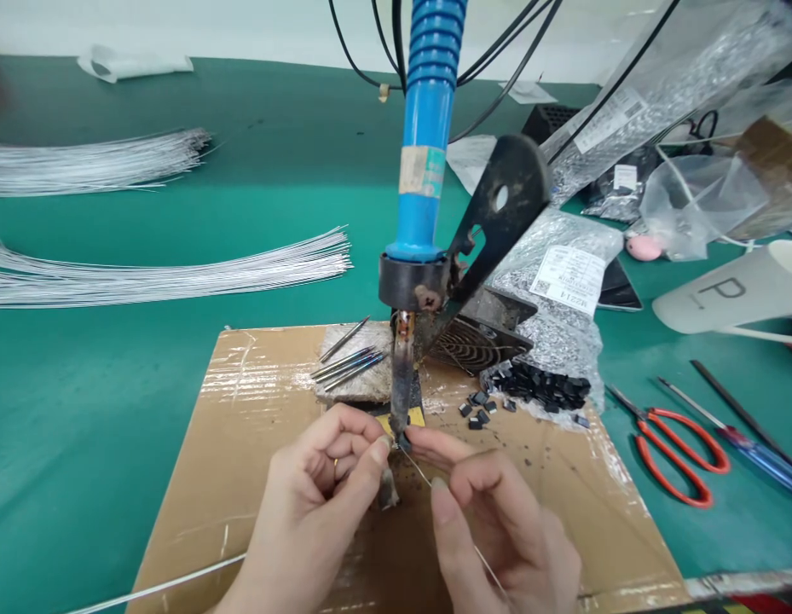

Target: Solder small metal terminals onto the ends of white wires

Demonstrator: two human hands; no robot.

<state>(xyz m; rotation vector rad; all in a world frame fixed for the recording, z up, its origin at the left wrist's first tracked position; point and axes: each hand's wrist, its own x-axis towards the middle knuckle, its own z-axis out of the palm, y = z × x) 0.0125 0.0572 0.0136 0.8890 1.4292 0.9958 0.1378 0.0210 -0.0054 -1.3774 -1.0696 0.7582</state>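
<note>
The thin wire (417, 468) lies between the fingers (444, 508) of the right hand (504, 520).

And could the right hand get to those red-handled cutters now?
Probably yes: only cardboard and green tabletop seem to lie between the right hand and the cutters, though it may have to release the thin wire first.

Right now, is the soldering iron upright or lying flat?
Roughly upright: its blue handle is uppermost, with the metal shaft pointing down.

Left hand (325, 499) pinched, right hand (501, 516) curled beside it
</note>
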